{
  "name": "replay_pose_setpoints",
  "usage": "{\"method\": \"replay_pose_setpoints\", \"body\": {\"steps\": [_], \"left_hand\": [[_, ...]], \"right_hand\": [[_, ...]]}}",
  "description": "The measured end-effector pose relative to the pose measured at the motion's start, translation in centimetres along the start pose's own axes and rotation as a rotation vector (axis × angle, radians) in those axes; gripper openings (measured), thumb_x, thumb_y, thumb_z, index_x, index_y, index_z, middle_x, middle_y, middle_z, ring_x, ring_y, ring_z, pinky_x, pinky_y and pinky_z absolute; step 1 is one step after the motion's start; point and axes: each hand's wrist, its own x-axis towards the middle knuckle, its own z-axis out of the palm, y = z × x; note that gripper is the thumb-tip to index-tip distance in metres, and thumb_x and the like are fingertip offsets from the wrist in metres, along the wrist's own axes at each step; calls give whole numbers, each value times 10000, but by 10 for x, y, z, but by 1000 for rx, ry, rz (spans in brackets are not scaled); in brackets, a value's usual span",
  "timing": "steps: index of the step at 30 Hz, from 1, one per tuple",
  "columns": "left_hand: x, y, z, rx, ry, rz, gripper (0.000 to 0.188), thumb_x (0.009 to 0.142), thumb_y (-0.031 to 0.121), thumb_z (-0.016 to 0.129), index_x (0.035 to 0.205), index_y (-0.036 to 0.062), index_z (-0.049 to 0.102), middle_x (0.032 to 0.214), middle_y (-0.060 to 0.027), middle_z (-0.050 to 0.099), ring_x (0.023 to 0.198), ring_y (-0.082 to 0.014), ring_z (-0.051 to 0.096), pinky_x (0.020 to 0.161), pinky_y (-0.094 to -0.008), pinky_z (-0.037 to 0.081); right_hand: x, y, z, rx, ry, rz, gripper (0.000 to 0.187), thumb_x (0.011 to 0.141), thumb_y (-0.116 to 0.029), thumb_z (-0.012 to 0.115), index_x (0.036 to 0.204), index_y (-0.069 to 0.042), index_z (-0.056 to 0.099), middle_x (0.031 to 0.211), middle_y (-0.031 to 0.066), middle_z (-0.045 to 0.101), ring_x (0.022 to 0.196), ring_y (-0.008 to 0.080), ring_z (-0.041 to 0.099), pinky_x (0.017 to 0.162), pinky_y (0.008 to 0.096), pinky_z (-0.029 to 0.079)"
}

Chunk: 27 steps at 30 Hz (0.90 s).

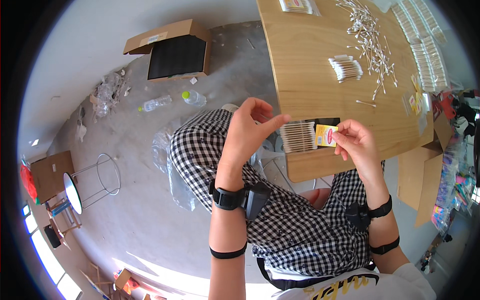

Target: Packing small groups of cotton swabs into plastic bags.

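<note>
My right hand [359, 147] is closed, pinching a small yellow and white card [325, 136] between thumb and fingers. Left of the card, a flat row of cotton swabs [299, 137] lies at the table's near edge, over a dark flat piece [330, 121]. My left hand [254, 125] hovers beside the row's left end, thumb stretched toward it and fingers loosely bent; nothing shows in it. Farther up the table lie a small stack of swabs [346, 68], a loose heap of swabs [368, 37] and a single swab [366, 103].
The wooden table [305, 85] ends at my lap. Packed swab bundles [429, 62] line its right side, near yellow cards [416, 100]. Another packet [300, 6] lies at the far edge. On the floor are plastic bottles [194, 98], an open carton [200, 35] and a stool [73, 193].
</note>
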Motion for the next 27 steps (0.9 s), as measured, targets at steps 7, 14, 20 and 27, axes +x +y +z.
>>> {"method": "replay_pose_setpoints", "body": {"steps": [7, 14, 20, 27], "left_hand": [[-4, 0, 1, 40, -342, -81, 345, 714, 242, 840, 852, 5, 631, 701, 21, 554, 651, -65, 461, 571, -234, 367], [-1, -3, 1, 66, -376, -82, 340, 705, 234, 841, 842, 8, 627, 671, 32, 527, 625, -55, 445, 540, -227, 348], [0, -3, 0, 57, -388, -70, 345, 699, 233, 844, 838, 6, 625, 668, 32, 529, 619, -52, 445, 536, -225, 349], [0, -3, 0, 66, -385, -52, 348, 696, 235, 845, 834, 1, 628, 676, 25, 538, 615, -52, 448, 535, -229, 352]], "right_hand": [[4, 8, 15, -110, 35, -46, 105, 896, -32, 643, 943, -12, 551, 789, 39, 639, 600, 40, 558, 492, 180, 425], [9, 7, 28, -132, 51, -131, 124, 881, -15, 659, 921, 1, 543, 757, 35, 622, 603, 45, 548, 527, 196, 455], [3, -7, 48, -205, 64, -1, 122, 881, -39, 664, 924, 3, 558, 757, 42, 627, 594, 70, 593, 523, 203, 463], [-1, -5, 57, -234, 86, 36, 113, 884, -38, 648, 963, 5, 580, 764, 57, 644, 645, 109, 656, 523, 230, 493]]}}
